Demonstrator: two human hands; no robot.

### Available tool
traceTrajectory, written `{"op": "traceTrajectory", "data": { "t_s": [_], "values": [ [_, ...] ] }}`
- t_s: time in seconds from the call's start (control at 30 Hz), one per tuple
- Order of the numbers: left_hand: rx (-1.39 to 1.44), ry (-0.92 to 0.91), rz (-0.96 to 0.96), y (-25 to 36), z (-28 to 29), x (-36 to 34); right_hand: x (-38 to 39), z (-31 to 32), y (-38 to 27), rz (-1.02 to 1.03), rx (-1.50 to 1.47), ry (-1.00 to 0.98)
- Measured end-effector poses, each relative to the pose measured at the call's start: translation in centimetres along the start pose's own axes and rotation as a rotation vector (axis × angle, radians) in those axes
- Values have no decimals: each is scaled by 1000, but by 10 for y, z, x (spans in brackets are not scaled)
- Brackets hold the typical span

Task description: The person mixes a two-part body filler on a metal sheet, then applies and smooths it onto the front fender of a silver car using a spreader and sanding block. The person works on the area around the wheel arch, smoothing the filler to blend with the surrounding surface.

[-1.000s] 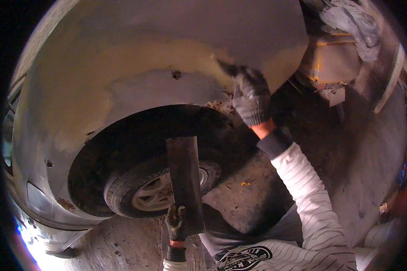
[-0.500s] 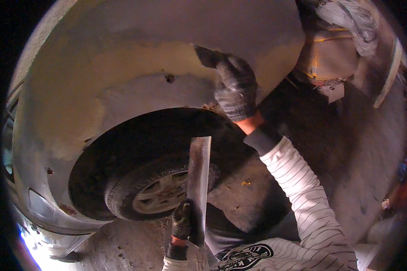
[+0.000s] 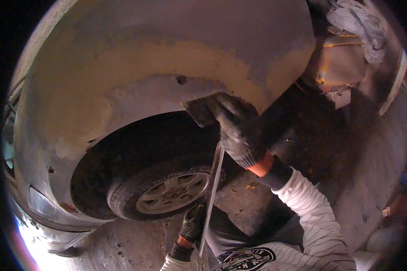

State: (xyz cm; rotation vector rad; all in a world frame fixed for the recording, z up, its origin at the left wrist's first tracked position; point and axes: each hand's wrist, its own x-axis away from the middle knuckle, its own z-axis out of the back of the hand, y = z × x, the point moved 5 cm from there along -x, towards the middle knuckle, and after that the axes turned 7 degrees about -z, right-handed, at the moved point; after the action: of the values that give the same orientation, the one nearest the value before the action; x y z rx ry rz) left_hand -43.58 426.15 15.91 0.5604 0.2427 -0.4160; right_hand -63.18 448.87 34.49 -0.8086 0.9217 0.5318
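Observation:
A dark flat rectangular piece is gripped in my right hand, which wears a grey knit glove with an orange cuff. It lies at the edge of the wheel arch, on the grey car fender with its band of yellowish filler. I cannot tell whether the piece is a scraper or an abrasive sheet. Lower down, my gloved left hand is closed around a long, narrow flat board, seen nearly edge-on. The board's upper end reaches just below my right hand.
A wheel sits inside the dark arch, close behind the board. At the lower left are the bumper and a bright light. A box with yellow edges and grey plastic sheeting stand upper right, beside a pale strip.
My right hand has come down from the filler band to the wheel arch edge with the dark piece. The board has turned from its broad face to nearly edge-on, shifting slightly right.

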Motion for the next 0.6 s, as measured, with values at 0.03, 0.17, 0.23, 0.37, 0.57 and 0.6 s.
{"op": "traceTrajectory", "data": {
  "t_s": [0.03, 0.17, 0.23, 0.37, 0.57, 0.6],
  "values": [
    [-111, -50, -157, 12, 3, -11, 12, 9, -1, 40, -24, 15],
    [445, -136, -7, 42, 12, -50, 75, 20, -20, 105, -117, -184],
    [254, -123, -90, 60, 17, -67, 98, 15, -27, 144, -207, -312],
    [648, -229, 259, 70, 16, -68, 116, 14, -24, 182, -187, -301],
    [1452, -143, 715, 79, 6, -54, 123, 19, -8, 171, -189, -323],
    [1447, -127, 769, 79, 4, -52, 128, 19, -6, 163, -156, -332]
  ]
}}
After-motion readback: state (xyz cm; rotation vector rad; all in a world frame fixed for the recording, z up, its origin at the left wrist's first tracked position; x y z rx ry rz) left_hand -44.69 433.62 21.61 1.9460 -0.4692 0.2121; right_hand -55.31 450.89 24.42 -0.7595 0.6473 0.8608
